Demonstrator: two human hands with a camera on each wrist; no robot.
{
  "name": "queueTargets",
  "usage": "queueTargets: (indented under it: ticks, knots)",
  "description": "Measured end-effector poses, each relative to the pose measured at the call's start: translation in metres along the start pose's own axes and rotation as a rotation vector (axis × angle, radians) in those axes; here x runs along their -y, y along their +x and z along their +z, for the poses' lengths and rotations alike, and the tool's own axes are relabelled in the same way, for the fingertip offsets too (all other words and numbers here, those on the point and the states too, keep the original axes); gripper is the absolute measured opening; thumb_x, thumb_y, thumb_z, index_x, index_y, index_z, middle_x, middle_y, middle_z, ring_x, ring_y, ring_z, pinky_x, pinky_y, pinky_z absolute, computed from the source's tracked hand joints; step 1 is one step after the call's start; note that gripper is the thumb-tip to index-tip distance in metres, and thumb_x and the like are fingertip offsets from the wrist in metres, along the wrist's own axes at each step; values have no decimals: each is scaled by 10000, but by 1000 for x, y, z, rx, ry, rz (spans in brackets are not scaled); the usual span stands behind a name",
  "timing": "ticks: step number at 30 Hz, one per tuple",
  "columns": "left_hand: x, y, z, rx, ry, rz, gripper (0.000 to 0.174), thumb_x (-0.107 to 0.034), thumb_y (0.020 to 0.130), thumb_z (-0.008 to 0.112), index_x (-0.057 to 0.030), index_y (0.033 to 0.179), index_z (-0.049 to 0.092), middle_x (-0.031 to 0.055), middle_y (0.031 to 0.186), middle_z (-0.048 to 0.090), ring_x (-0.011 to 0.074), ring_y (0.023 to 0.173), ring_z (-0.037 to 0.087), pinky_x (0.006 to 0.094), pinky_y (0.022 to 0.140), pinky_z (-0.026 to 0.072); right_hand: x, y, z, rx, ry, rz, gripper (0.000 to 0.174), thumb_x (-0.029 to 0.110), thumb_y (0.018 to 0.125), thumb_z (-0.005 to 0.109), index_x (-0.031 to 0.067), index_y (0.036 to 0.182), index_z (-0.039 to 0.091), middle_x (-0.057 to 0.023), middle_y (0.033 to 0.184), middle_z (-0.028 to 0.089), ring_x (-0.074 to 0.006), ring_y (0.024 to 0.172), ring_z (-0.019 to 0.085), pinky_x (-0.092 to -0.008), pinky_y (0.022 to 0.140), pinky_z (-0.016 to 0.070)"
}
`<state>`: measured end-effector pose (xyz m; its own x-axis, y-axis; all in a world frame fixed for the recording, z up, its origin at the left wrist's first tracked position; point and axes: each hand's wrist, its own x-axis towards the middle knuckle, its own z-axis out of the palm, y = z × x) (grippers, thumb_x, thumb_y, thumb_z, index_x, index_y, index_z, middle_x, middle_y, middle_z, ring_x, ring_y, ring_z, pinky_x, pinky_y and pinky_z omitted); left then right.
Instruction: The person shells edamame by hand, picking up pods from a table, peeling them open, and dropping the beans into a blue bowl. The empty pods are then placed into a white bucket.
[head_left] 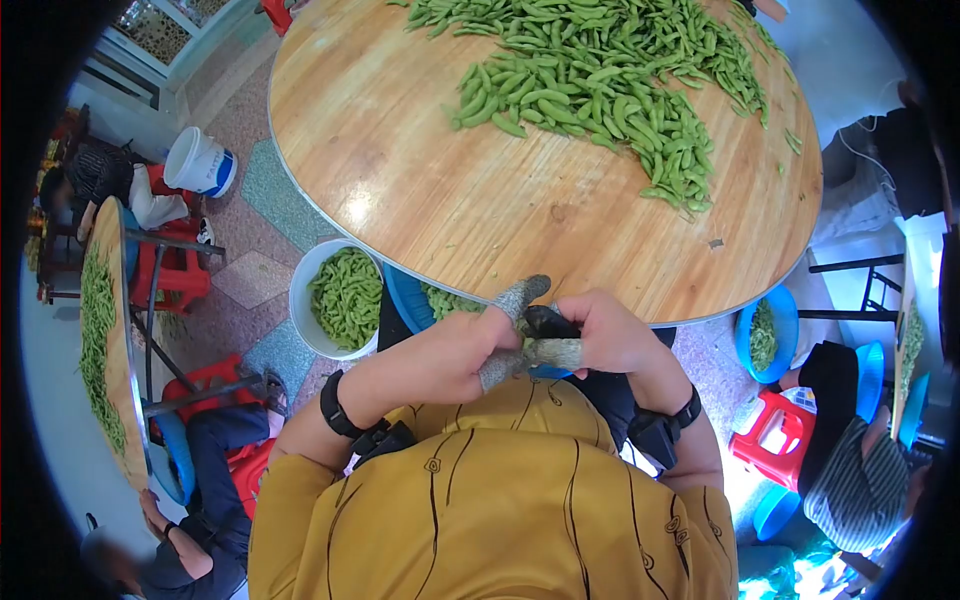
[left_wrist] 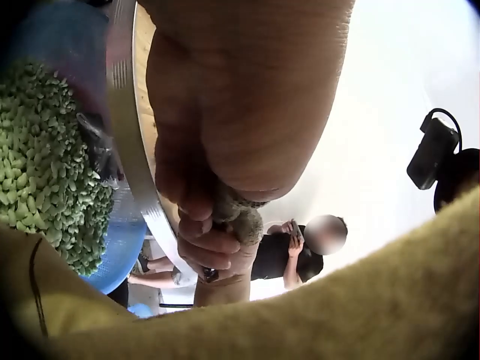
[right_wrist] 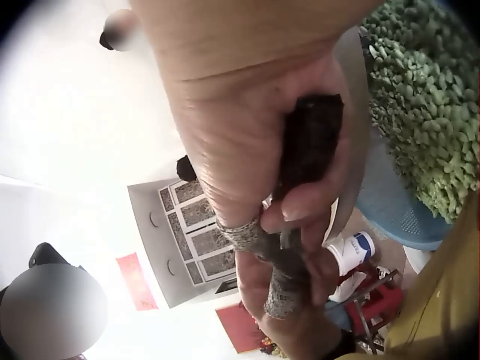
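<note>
In the head view, my left hand (head_left: 470, 350) and right hand (head_left: 610, 335) meet at the table's near edge. Worn grey-green coverings wrap the thumb and a finger of the left hand, and also the right thumb (right_wrist: 244, 234). The right hand holds a dark object (right_wrist: 311, 142) against its palm with curled fingers; that object (head_left: 548, 322) shows between the hands from above. The left thumb points toward the table, its other fingers bent near the right hand's fingertips. Whether the left fingers grip anything is hidden.
Green pods (head_left: 600, 85) are heaped across the round wooden table (head_left: 400, 170). A white bucket of pods (head_left: 345, 300) and a blue basin of shelled beans (head_left: 408, 300) stand below its edge. People, red stools (head_left: 775, 438) and another pod-covered table (head_left: 125, 360) are around.
</note>
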<state>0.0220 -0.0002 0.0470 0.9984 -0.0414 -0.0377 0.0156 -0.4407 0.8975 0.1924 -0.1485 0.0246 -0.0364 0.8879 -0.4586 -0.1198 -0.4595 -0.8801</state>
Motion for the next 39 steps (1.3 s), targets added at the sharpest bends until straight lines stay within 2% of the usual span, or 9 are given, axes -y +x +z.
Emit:
queueTargets:
  ticks: [7,9,11,12,17,19,30,36,39]
  knots:
    - [11,-6,6,4,-61,-77,258,-38,821,603,11,1056,509,212,1013,638,376,817,638,371,684,509,-22,2,17,-180,-8,29,261,249,757,745,24,830,635,-25,615,585,-71,535,563,-231,483,451]
    - [13,-9,4,-52,-81,-55,226,-18,822,588,6,1037,520,195,989,657,346,816,654,348,688,515,-28,3,23,-318,-250,-210,245,228,754,714,15,826,618,-87,657,594,-175,605,607,-318,552,481]
    - [20,-18,-4,-388,-23,-134,209,16,825,556,-9,1032,565,153,895,684,271,821,677,309,699,519,-19,-1,25,-297,-506,-307,200,184,764,704,30,871,634,-90,694,601,-216,646,605,-331,583,478]
    - [26,-24,-9,-477,14,-182,408,-4,848,477,-28,1255,500,37,834,666,97,688,593,228,636,478,-16,-2,26,-275,-760,-401,175,140,775,693,44,915,650,-92,731,609,-257,686,603,-345,614,476]
    - [52,-59,-36,-796,522,-336,273,13,816,562,-39,1080,611,175,859,656,325,818,654,357,721,516,-12,4,30,-388,-757,-483,170,139,764,691,60,909,652,-137,755,582,-324,734,587,-393,627,474]
    - [63,-76,-46,-730,777,-477,251,34,768,564,-23,1008,611,206,905,615,383,855,612,415,751,495,-4,16,31,-704,-749,-556,150,148,751,650,38,839,599,-147,797,575,-354,740,587,-438,658,486]
    - [80,-81,-64,-864,1038,-915,285,54,706,554,-1,983,595,223,1143,570,397,949,592,437,776,500,2,26,37,-461,-904,-474,192,199,811,663,50,931,645,-146,831,613,-334,737,606,-389,624,494]
    - [60,11,-7,-728,771,228,224,-63,744,584,-32,966,599,176,1057,578,344,931,575,415,765,464,43,91,-31,-872,-949,-490,225,194,818,650,26,968,640,-184,830,632,-367,747,611,-422,656,490]
    - [46,27,-6,-597,645,170,247,-26,724,608,-9,970,594,179,1013,577,359,976,551,430,824,449,56,142,-51,-953,-1045,-732,218,191,812,647,20,946,629,-188,832,632,-373,756,611,-442,667,486]
